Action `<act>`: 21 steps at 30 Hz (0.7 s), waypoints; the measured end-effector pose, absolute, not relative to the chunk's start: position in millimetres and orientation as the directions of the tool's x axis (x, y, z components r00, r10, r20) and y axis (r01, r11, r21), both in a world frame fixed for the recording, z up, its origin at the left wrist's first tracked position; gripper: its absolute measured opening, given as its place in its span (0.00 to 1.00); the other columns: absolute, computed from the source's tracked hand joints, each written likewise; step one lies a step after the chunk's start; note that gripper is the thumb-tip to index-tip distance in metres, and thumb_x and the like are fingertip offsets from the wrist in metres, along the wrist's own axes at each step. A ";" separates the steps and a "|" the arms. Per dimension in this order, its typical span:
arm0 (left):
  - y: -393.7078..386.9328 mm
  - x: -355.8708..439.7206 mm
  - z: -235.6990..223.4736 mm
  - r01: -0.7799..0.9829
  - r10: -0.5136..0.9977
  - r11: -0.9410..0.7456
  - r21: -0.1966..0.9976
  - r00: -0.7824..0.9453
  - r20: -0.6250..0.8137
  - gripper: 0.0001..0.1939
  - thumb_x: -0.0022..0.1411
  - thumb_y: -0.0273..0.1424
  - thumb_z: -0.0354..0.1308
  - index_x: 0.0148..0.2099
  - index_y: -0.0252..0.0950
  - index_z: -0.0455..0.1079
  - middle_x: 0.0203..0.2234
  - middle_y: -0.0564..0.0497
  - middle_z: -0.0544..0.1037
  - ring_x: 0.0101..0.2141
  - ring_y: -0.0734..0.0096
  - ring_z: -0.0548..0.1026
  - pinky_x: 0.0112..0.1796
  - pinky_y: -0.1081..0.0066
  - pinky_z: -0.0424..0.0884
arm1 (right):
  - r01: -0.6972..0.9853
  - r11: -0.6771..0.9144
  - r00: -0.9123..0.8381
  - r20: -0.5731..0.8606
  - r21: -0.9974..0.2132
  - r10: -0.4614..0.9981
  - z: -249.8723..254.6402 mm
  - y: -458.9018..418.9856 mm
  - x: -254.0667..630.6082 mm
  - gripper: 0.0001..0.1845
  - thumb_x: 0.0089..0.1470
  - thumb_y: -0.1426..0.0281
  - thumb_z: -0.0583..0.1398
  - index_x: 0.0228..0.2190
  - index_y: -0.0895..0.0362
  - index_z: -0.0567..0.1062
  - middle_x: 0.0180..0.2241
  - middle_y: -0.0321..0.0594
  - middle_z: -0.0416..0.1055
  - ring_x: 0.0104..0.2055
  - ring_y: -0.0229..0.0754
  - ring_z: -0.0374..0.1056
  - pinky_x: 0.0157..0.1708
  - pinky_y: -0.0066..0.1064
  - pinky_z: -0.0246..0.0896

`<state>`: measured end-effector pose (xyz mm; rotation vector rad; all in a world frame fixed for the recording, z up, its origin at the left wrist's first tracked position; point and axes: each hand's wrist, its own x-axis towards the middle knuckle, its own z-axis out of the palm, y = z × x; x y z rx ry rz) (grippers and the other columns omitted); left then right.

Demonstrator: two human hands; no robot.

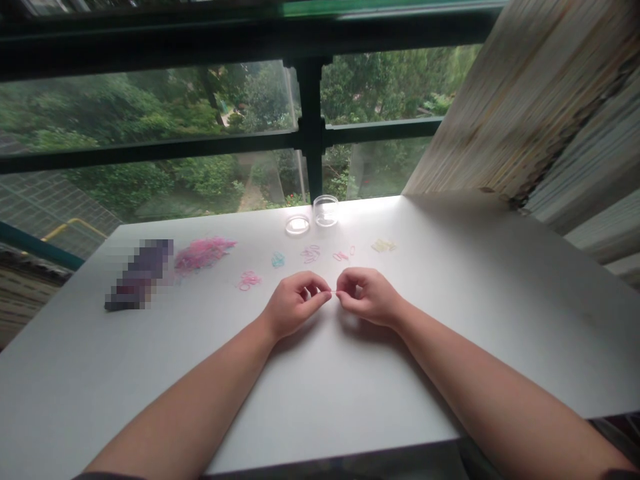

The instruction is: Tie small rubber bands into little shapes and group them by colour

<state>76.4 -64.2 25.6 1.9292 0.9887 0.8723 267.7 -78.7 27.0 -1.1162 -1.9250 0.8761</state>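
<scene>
Head view, my left hand and right hand: fingertips pinched on one thin band.
Piles: overstretching could fling the band in, mixing colours.

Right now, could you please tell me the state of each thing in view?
Strand, held, seemingly taut
Left hand, pinched shut on the strand
Right hand, pinched shut on the strand
Lid, off, lying flat
Jar, upright, uncovered
Big pile, loosely heaped
Small piles, loose, lying apart
Curtain, drawn aside
Dark item, blurred, cannot tell
</scene>
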 end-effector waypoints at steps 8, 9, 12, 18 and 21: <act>-63.7 75.5 26.1 0.325 0.864 -0.373 0.869 0.463 0.198 0.07 0.55 0.34 0.58 0.32 0.35 0.72 0.26 0.50 0.74 0.23 0.76 0.66 0.25 0.75 0.63 | 0.420 0.425 -0.365 0.279 -0.802 0.888 28.9 -78.5 269.0 0.03 0.43 0.76 0.57 0.22 0.58 0.68 0.19 0.33 0.65 0.22 0.33 0.59 0.23 0.25 0.55; -63.7 75.6 25.8 0.324 0.866 -0.371 0.870 0.460 0.199 0.08 0.55 0.35 0.59 0.32 0.35 0.72 0.26 0.50 0.74 0.23 0.76 0.66 0.25 0.75 0.63 | 0.421 0.427 -0.365 0.281 -0.800 0.887 28.8 -78.5 269.2 0.03 0.43 0.76 0.57 0.22 0.58 0.68 0.19 0.33 0.65 0.22 0.33 0.59 0.23 0.25 0.55; -64.0 76.6 25.4 0.327 0.866 -0.370 0.870 0.461 0.195 0.08 0.55 0.35 0.58 0.32 0.35 0.72 0.25 0.50 0.74 0.23 0.76 0.66 0.25 0.76 0.63 | 0.427 0.428 -0.369 0.279 -0.797 0.887 28.5 -78.6 269.9 0.03 0.43 0.76 0.57 0.22 0.57 0.67 0.19 0.33 0.65 0.22 0.33 0.58 0.23 0.24 0.55; -69.0 73.3 33.0 0.379 0.818 -0.446 0.811 0.540 0.198 0.05 0.55 0.32 0.57 0.32 0.36 0.72 0.27 0.51 0.75 0.24 0.76 0.68 0.26 0.76 0.64 | 0.443 0.450 -0.406 0.274 -0.776 0.872 29.6 -81.7 268.6 0.03 0.44 0.76 0.57 0.22 0.57 0.68 0.19 0.33 0.64 0.21 0.32 0.58 0.22 0.24 0.54; -72.6 67.2 38.8 0.403 0.781 -0.517 0.755 0.583 0.224 0.04 0.55 0.30 0.57 0.32 0.36 0.72 0.28 0.51 0.75 0.25 0.76 0.70 0.28 0.75 0.65 | 0.441 0.476 -0.450 0.272 -0.761 0.851 31.1 -84.3 264.7 0.03 0.43 0.77 0.56 0.22 0.57 0.68 0.19 0.33 0.64 0.21 0.32 0.57 0.22 0.24 0.54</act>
